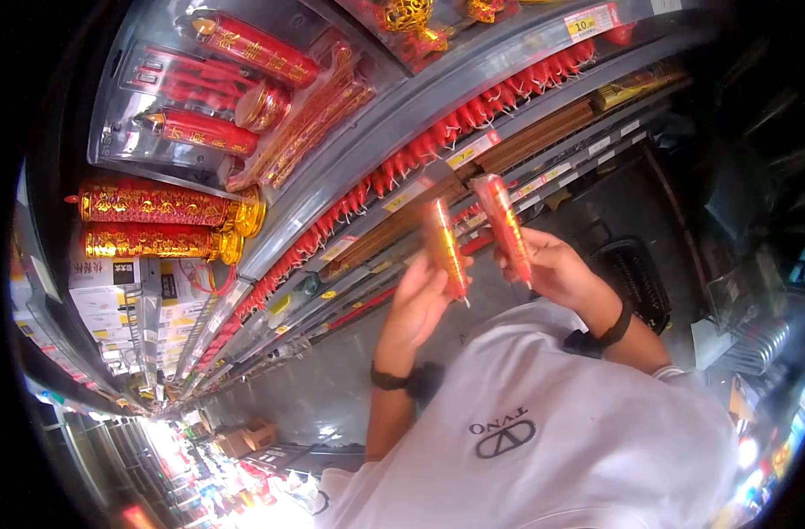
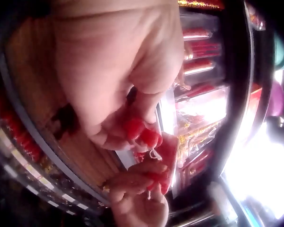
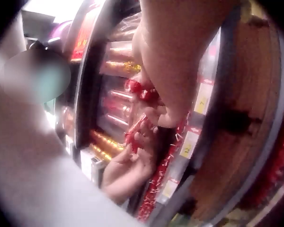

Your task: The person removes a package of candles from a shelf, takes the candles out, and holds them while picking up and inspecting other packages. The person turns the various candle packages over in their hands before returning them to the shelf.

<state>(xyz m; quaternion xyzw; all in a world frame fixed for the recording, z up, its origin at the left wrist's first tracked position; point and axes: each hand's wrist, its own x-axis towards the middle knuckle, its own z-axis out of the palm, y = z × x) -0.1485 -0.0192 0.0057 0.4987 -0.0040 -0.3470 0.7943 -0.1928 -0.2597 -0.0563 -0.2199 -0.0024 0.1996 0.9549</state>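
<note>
Out from shelf's front edge [image 1: 499, 60]. With left hand [image 1: 424, 304], gripping red candle pack [image 1: 447, 251] near wick end, fingers curled; with right hand [image 1: 557, 264], likewise gripping matching candle pack [image 1: 504, 225], not touching. Best gripped lightly, without bending wicks [image 1: 467, 302].

A shop, with price tags [image 1: 474, 150] lining stocked shelves [image 1: 350, 176].

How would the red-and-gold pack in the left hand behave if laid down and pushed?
The red-and-gold pack looks stiff: it stays straight beyond the left hand. Two rounded ends side by side suggest it would resist rolling. Its glossy surface might slide fairly easily.
</note>
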